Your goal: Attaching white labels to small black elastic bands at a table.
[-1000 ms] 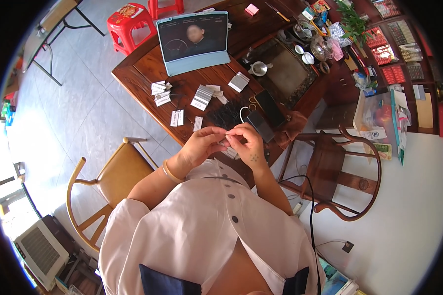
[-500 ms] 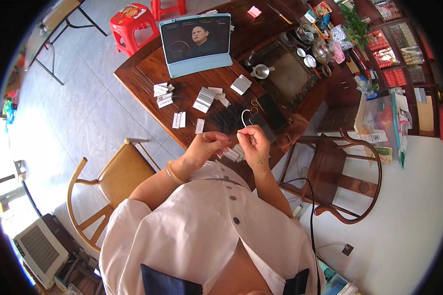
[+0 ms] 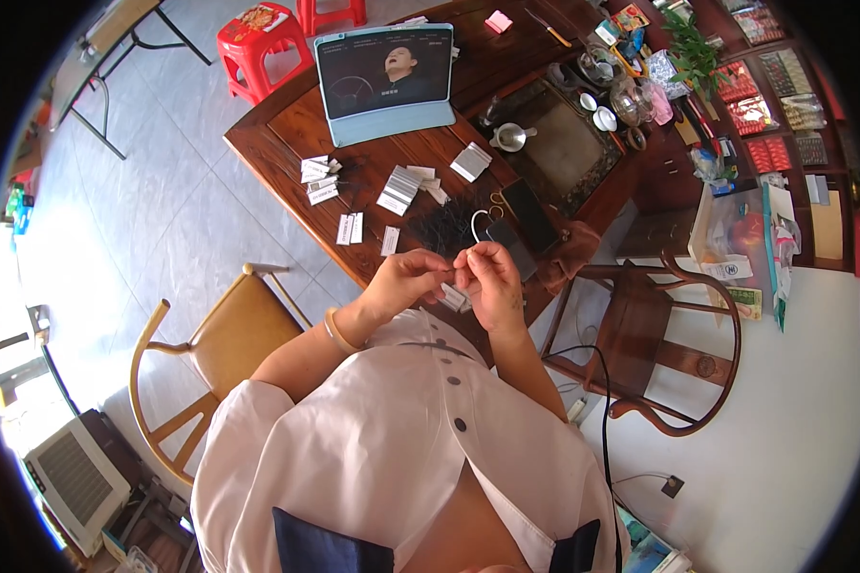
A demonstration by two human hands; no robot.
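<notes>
My left hand [image 3: 406, 285] and my right hand [image 3: 493, 291] meet in front of my body at the table's near edge. The fingertips of both are pinched close together; whatever lies between them is too small to make out. Just beyond them spreads a loose heap of thin black strings [image 3: 441, 227]. White paper tags [image 3: 455, 298] lie partly hidden behind my hands. Further left are a single tag [image 3: 390, 241], a pair of tags [image 3: 350, 228] and a cluster of tags with black strings [image 3: 319, 180]. A stack of grey-and-white tags [image 3: 398, 190] sits mid-table.
A tablet [image 3: 386, 84] in a light blue case stands on the wooden table [image 3: 277, 129]. Scissors [image 3: 496, 204], a dark phone [image 3: 528, 214] and a tea tray [image 3: 569, 143] are to the right. Chairs flank me: a tan one [image 3: 234, 329] and a dark wooden one [image 3: 631, 320].
My right hand has turned slightly, and its fingertips have come nearer to those of the left. The picture on the tablet has changed.
</notes>
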